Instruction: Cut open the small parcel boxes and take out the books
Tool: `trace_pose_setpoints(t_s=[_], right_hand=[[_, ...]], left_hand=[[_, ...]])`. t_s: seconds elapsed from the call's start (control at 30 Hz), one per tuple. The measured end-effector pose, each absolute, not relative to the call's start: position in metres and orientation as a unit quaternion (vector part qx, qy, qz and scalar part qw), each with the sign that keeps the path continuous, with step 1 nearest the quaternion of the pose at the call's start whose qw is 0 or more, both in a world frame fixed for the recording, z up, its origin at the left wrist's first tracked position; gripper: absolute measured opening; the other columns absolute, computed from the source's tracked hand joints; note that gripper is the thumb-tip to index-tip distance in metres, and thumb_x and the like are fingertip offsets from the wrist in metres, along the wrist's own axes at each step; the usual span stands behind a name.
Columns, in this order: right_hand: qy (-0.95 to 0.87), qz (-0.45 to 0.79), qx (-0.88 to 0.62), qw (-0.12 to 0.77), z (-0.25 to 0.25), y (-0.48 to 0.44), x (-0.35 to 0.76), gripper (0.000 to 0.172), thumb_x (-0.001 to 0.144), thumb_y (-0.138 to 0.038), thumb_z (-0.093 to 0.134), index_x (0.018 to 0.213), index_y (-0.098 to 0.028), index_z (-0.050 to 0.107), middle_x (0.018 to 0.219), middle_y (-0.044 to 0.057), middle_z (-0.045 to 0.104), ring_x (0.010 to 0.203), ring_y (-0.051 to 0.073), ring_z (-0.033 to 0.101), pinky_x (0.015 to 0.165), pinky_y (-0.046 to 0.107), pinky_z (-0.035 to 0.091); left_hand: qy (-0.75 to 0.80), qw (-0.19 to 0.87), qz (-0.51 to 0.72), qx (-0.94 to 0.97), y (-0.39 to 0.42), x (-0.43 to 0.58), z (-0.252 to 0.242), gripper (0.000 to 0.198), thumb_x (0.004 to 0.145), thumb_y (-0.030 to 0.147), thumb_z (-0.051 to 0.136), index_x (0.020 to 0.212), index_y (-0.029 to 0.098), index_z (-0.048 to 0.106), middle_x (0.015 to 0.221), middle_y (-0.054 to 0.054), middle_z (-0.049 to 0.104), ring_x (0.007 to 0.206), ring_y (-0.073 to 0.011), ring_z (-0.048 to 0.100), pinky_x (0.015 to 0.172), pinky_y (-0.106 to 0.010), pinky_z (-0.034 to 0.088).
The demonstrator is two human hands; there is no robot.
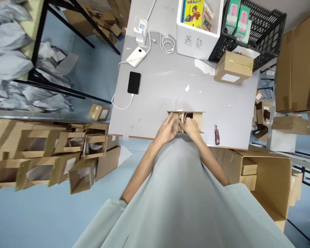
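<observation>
A small cardboard box stands opened at the table's front edge, close against my body. My left hand lies over its left side, fingers stretched out along the cardboard with the thumb apart. My right hand reaches into the middle of the opening with curled fingers. Between the hands, partly covered by them, there are brown and whitish contents that I cannot make out. What the right fingers pinch is too small and hidden to name. To the right of the box lies a red and black utility knife.
A black power bank or phone on a cable, a white device and a charger plug lie at left. At the back right are a white bin, a black crate and a taped box. Cartons flank the table.
</observation>
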State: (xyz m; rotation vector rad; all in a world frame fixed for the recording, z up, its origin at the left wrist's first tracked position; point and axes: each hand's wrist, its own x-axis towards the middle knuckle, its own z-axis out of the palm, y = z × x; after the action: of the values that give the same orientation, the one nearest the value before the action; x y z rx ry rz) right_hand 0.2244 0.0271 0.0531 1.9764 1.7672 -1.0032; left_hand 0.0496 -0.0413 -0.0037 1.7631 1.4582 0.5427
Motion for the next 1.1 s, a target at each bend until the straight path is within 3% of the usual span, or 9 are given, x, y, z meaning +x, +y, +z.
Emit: trace_pose_setpoints(t_s=[0.17, 0.27, 0.6, 0.7, 0.77, 0.93, 1.03, 1.1], right_hand=[[0.623, -0.334, 0.691, 0.148, 0.059, 0.019, 0.215, 0.032, 0.116, -0.034, 0.057, 0.131, -0.016, 0.078, 0.134, 0.024, 0.082, 0.128, 0.037, 0.078, 0.101, 0.041, 0.053], [0.634, -0.304, 0.698, 0.139, 0.073, 0.01, 0.215, 0.032, 0.117, -0.034, 0.053, 0.128, -0.018, 0.078, 0.129, 0.022, 0.084, 0.124, 0.037, 0.079, 0.097, 0.039, 0.053], [0.594, -0.263, 0.759, 0.05, 0.137, -0.021, 0.236, 0.026, 0.114, -0.041, 0.059, 0.099, -0.026, 0.073, 0.095, 0.009, 0.083, 0.099, 0.031, 0.079, 0.079, 0.032, 0.042], [0.584, -0.263, 0.768, 0.002, 0.154, -0.032, 0.247, 0.03, 0.111, -0.044, 0.061, 0.087, -0.027, 0.067, 0.082, 0.005, 0.077, 0.085, 0.027, 0.075, 0.074, 0.031, 0.039], [0.579, -0.265, 0.77, -0.048, 0.163, -0.04, 0.257, 0.033, 0.109, -0.046, 0.062, 0.081, -0.028, 0.063, 0.074, 0.002, 0.071, 0.074, 0.024, 0.069, 0.07, 0.031, 0.037], [0.549, -0.282, 0.767, -0.175, 0.19, -0.058, 0.277, 0.038, 0.104, -0.055, 0.064, 0.077, -0.028, 0.059, 0.064, -0.004, 0.057, 0.061, 0.018, 0.05, 0.063, 0.03, 0.035], [0.524, -0.273, 0.771, -0.238, 0.21, -0.069, 0.287, 0.044, 0.103, -0.058, 0.067, 0.074, -0.028, 0.054, 0.065, -0.005, 0.05, 0.061, 0.016, 0.044, 0.06, 0.029, 0.032], [0.501, -0.271, 0.772, -0.282, 0.223, -0.074, 0.295, 0.049, 0.103, -0.06, 0.068, 0.072, -0.027, 0.05, 0.066, -0.006, 0.045, 0.062, 0.016, 0.04, 0.059, 0.029, 0.031]], left_hand=[[0.54, 0.406, 0.223, 0.703, -0.03, 0.05, -0.006, 0.108, 0.09, 0.029, 0.082, 0.182, 0.024, 0.025, 0.193, -0.019, 0.009, 0.176, -0.0436, 0.028, 0.138, -0.063, 0.04], [0.531, 0.415, 0.226, 0.703, -0.026, 0.049, -0.003, 0.119, 0.089, 0.032, 0.088, 0.184, 0.024, 0.016, 0.193, -0.022, 0.002, 0.177, -0.045, 0.025, 0.138, -0.062, 0.04], [0.511, 0.456, 0.213, 0.697, -0.025, 0.054, -0.004, 0.122, 0.09, 0.037, 0.088, 0.185, 0.022, 0.012, 0.193, -0.024, 0.004, 0.179, -0.0446, 0.011, 0.142, -0.064, 0.03], [0.504, 0.451, 0.226, 0.702, -0.025, 0.055, 0.0, 0.107, 0.095, 0.039, 0.081, 0.183, 0.021, 0.023, 0.191, -0.023, 0.017, 0.178, -0.0433, 0.019, 0.142, -0.064, 0.031], [0.493, 0.439, 0.245, 0.711, -0.026, 0.056, 0.006, 0.087, 0.099, 0.034, 0.074, 0.178, 0.023, 0.038, 0.187, -0.02, 0.031, 0.176, -0.0401, 0.03, 0.141, -0.062, 0.035], [0.465, 0.41, 0.29, 0.729, -0.026, 0.064, 0.024, 0.043, 0.104, 0.024, 0.061, 0.146, 0.027, 0.072, 0.164, -0.014, 0.059, 0.157, -0.0326, 0.056, 0.133, -0.054, 0.048], [0.481, 0.398, 0.29, 0.726, -0.024, 0.067, 0.027, 0.025, 0.108, 0.031, 0.059, 0.123, 0.025, 0.079, 0.153, -0.014, 0.065, 0.147, -0.0327, 0.062, 0.127, -0.054, 0.053], [0.494, 0.394, 0.279, 0.724, -0.022, 0.068, 0.025, 0.024, 0.109, 0.033, 0.058, 0.113, 0.025, 0.08, 0.15, -0.014, 0.068, 0.143, -0.0329, 0.064, 0.125, -0.054, 0.054]])
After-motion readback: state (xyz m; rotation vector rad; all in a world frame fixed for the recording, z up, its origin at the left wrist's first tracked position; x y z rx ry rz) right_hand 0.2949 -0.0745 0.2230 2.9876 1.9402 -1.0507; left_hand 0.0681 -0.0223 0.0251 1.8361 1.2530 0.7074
